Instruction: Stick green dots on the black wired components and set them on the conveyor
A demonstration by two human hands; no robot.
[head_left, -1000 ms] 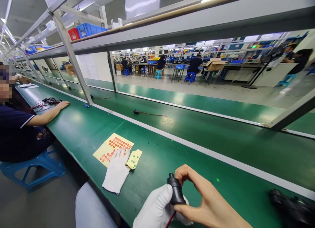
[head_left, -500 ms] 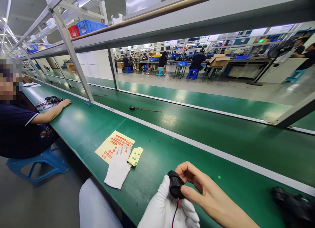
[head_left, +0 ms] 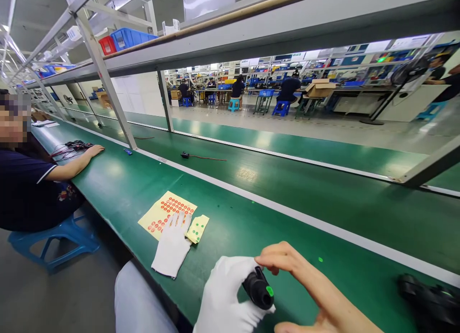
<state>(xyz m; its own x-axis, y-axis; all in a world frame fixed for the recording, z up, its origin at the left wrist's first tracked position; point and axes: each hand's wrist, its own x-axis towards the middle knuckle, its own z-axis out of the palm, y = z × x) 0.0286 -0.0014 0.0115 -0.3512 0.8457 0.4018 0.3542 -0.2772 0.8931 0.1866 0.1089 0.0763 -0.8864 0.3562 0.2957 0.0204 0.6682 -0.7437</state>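
My left hand (head_left: 226, 294), in a white glove, grips a black cylindrical part (head_left: 257, 290) between fingers and thumb. A round green sticker (head_left: 270, 291) shows on the part's end, which faces me and to the right. My right hand (head_left: 305, 280) is bare, its thumb and fingers spread wide apart. Its fingertips hover by the top of the part and the gloved fingers; whether they touch is unclear. To the left lie an empty white glove (head_left: 172, 249), a yellow sheet of red round stickers (head_left: 153, 218) partly under it, and a small piece with green stickers (head_left: 201, 223).
Black parts (head_left: 427, 294) lie at the right edge of the green bench. Beyond the white strip, a small black part with a wire (head_left: 185, 155) lies on the green belt. A co-worker (head_left: 32, 184) sits at left near black wired parts (head_left: 77, 145). A metal post (head_left: 108, 84) stands ahead.
My left hand has turned the black part, bringing its green sticker into view while its wire went out of sight. My right hand has let go and opened. The part on the belt has shifted left.
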